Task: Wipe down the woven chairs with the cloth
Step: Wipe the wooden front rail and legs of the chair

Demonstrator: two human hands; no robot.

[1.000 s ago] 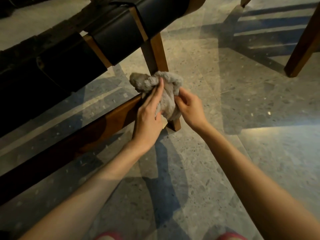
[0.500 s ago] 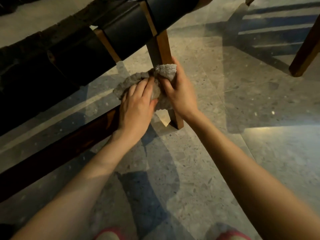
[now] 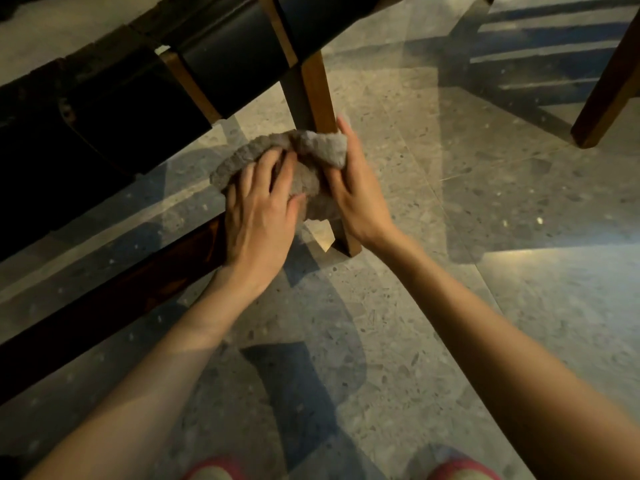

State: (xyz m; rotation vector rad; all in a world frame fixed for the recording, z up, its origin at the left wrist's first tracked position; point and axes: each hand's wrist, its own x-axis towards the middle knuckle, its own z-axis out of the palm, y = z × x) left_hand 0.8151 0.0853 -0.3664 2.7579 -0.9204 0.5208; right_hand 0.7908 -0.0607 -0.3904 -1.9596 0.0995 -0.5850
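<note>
The fluffy grey cloth (image 3: 304,157) is bunched up and wrapped around the low part of the brown wooden leg (image 3: 320,95) of the chair (image 3: 235,74), which has wide black straps, and a second chair (image 3: 604,98) stands well apart on the right.

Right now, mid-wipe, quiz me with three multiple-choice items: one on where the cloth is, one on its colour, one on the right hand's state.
1. Where is the cloth?
A) flat on the floor
B) wrapped on the wooden chair leg
C) draped over the black straps

2. Its colour?
A) red
B) grey
C) white

3. The right hand is:
A) hanging free
B) flat on the floor
C) gripping the cloth

Key: B, it bunches round the leg; B, its fuzzy pile shows grey; C, thumb and fingers clamp it to the leg.
</note>
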